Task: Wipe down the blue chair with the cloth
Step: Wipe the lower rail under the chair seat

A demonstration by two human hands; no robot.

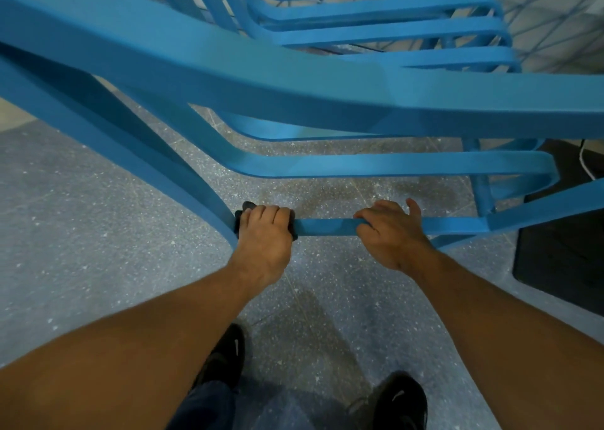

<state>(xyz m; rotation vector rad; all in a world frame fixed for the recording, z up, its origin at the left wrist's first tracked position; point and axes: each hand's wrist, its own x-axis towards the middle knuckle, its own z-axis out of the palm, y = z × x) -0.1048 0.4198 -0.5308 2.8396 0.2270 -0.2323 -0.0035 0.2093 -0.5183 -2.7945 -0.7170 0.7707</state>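
Blue chair: we look down on the blue chair (294, 79) from close above; its wide top rail crosses the frame and its seat slats (385, 33) lie beyond it at the top.
Low crossbar: we see a thin blue low crossbar (327, 227) running level between the legs, near the floor, and both hands are on it.
Cloth: the cloth (247, 206) is dark and sits at the left end of the low crossbar, right against the leg (196, 181). We see only its edges, peeping out beyond the fingers and at the right side of the hand.
Left hand: our left hand (264, 236) is curled over the cloth and grips it round the bar, knuckles up, touching the leg.
Right hand: our right hand (389, 233) is bare and clasps the low crossbar further right, fingers curled round it and one digit raised beyond the bar. A short bare stretch of bar separates the two hands.
Arms: both forearms are bare and reach forward and down from the bottom corners.
Floor: the floor (81, 233) is grey and speckled.
Feet: we see black shoes (225, 357) with small white marks, standing below the hands, and a dark blue trouser leg (206, 406).
Right edge: a dark mat (562, 249) lies beside the chair, with a white cable (585, 164) above it.
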